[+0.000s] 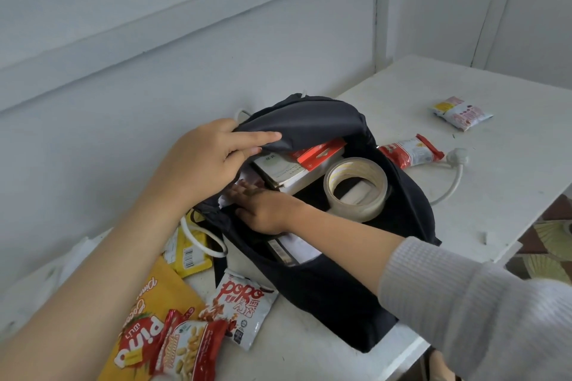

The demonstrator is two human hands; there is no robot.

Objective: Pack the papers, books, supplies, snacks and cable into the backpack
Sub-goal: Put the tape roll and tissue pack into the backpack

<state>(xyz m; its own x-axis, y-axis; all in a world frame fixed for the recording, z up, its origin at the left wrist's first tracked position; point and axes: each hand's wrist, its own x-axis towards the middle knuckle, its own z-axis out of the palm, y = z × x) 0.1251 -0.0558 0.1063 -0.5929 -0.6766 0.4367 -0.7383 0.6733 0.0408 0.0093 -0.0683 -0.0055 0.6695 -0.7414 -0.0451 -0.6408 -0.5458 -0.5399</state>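
While the left hand [213,161] pinches the backpack [334,297] open, the right hand [263,210], fingers straight, should slide what seem papers [305,249] flat.

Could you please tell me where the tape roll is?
The tape roll lies inside the open backpack, right of the books, mid-frame in head view.

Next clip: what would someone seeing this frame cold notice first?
The open black backpack in the middle of the white table draws the eye. The left hand holds up its flap and the right hand is inside, beside books and a big tape roll. Bright snack packs lie unpacked at the near left, and a white cable lies to the bag's right.
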